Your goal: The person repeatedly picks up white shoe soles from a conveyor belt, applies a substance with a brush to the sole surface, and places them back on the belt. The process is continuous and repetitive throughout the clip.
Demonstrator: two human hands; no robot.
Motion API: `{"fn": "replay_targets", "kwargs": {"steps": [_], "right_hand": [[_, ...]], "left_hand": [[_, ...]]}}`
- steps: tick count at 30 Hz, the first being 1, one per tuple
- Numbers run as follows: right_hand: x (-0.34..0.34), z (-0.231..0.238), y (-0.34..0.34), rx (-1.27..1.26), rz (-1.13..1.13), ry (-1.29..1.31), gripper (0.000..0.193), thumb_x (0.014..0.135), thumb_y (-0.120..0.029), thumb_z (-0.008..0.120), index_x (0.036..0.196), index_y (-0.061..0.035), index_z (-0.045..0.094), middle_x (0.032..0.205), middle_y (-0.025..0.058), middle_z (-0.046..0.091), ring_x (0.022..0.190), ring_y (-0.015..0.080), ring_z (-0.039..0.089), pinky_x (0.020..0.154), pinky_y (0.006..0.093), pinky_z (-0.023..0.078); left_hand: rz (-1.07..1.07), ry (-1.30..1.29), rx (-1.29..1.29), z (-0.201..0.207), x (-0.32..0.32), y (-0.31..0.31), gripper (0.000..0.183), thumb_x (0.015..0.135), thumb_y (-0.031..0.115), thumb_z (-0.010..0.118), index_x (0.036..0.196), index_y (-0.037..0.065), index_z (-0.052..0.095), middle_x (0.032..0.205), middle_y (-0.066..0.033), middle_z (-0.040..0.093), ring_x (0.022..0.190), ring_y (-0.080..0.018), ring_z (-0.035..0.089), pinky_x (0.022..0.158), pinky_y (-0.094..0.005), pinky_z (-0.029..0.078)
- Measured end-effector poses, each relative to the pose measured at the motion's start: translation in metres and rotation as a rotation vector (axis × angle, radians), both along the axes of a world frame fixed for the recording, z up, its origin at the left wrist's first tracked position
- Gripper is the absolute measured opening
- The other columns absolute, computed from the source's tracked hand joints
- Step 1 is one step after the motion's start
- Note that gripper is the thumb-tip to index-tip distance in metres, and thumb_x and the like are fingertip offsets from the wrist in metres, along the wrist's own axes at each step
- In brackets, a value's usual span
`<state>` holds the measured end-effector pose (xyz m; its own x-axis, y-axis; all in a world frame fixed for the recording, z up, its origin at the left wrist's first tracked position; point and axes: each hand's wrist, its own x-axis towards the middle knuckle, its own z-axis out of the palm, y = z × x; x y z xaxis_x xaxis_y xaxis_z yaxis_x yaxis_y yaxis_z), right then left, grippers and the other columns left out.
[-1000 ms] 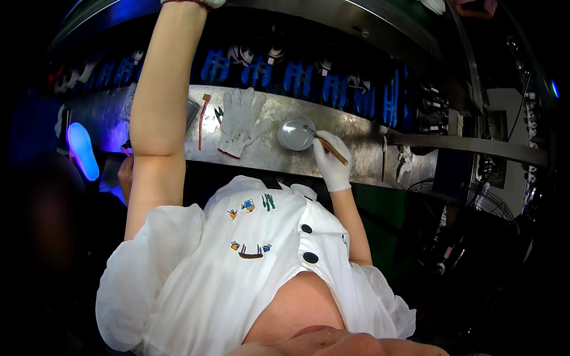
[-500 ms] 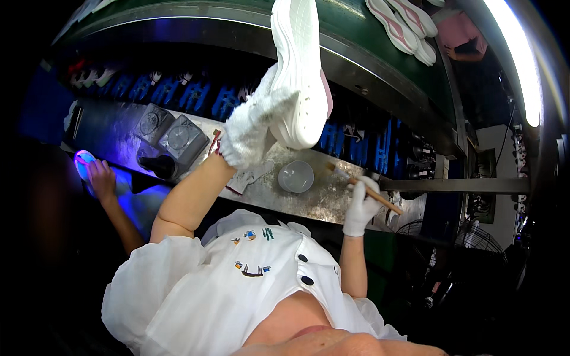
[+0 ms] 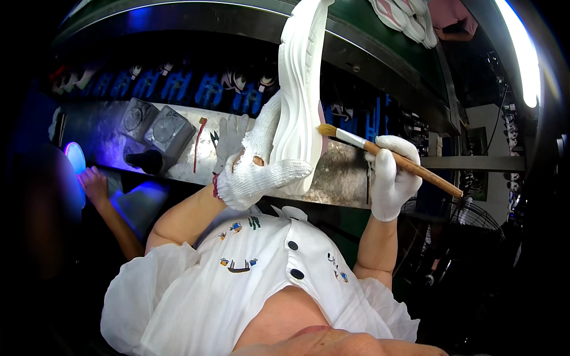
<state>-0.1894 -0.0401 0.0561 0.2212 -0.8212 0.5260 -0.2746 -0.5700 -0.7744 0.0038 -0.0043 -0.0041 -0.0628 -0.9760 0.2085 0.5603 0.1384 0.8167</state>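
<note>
White knit covers the left hand (image 3: 252,177), its fingers wrapped behind a pale, wavy-sided sole (image 3: 297,101) and its thumb laid across the lower end, so the grip is closed around it. The fingers of the right hand (image 3: 393,181), gloved too, pinch the wooden handle of a brush (image 3: 389,152), its bristles right at the sole's right-hand edge; from where I stand I can't tell whether they touch. The sole is raised above the worktop (image 3: 347,184), its far end pointing away from the wearer.

To my eye this asks for a steady left wrist and a light right one: brace the sole firmly at its lower end, keep the thumb clear of wherever the bristles pass, and let their tips, not the metal collar, meet the edge. The holes in the left hand's knit would worry me a little, since bare skin could mark the white.

Farther out, a loose glove (image 3: 230,139) lies near a slim red brush (image 3: 198,145), with grey containers (image 3: 172,127) to the left. Beyond, a co-worker's hand (image 3: 93,185) is beside a glowing piece (image 3: 74,160).
</note>
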Motion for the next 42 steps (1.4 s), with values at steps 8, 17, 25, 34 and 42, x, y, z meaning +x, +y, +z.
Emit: {"fn": "replay_targets", "kwargs": {"steps": [8,17,25,34,42], "right_hand": [[0.018,0.009,-0.023,-0.038,-0.031,-0.018,0.014,0.081,0.001,0.059,0.094,0.0007,0.060,0.081,0.0066,0.062,0.066,0.0071,0.058,0.058,0.0181,0.046],[0.018,0.011,-0.016,-0.289,0.059,0.199,0.017,0.068,0.003,0.065,0.085,-0.0024,0.063,0.069,0.0074,0.063,0.053,0.0125,0.055,0.048,0.0211,0.044],[0.012,0.024,0.003,-0.370,0.074,0.248,0.014,0.064,0.001,0.064,0.077,-0.0043,0.064,0.065,0.0056,0.062,0.049,0.0135,0.053,0.046,0.0223,0.042],[-0.010,0.004,0.015,-0.397,-0.080,-0.235,0.022,0.082,-0.015,0.048,0.087,0.0065,0.051,0.071,0.0085,0.049,0.058,0.0098,0.045,0.050,0.0187,0.039],[-0.009,-0.022,0.024,-0.038,-0.187,-0.406,0.019,0.081,-0.008,0.046,0.093,0.0046,0.053,0.082,0.0087,0.050,0.063,0.0108,0.050,0.059,0.0191,0.044]], "left_hand": [[-0.039,0.001,0.041,-0.002,0.000,0.016,0.095,0.071,0.034,0.073,0.139,0.004,0.014,0.129,-0.0114,0.038,0.120,-0.0228,0.040,0.101,-0.0369,0.034],[-0.056,0.216,0.174,0.005,0.004,0.009,0.085,0.076,0.027,0.068,0.139,0.008,0.016,0.130,-0.0112,0.038,0.121,-0.0224,0.041,0.101,-0.0369,0.035],[0.119,0.222,0.228,0.011,0.013,0.010,0.076,0.081,0.025,0.064,0.140,0.008,0.020,0.129,-0.0101,0.042,0.117,-0.0195,0.047,0.098,-0.0349,0.039],[-0.353,0.798,-0.178,0.020,0.048,-0.022,0.093,0.080,0.069,0.041,0.134,-0.006,0.024,0.111,-0.0267,0.048,0.088,-0.0325,0.060,0.056,-0.0329,0.058],[-0.552,1.037,0.001,0.037,0.061,-0.042,0.091,0.076,0.065,0.054,0.130,-0.003,0.028,0.105,-0.0158,0.050,0.078,-0.0161,0.058,0.057,-0.0244,0.051]]}}
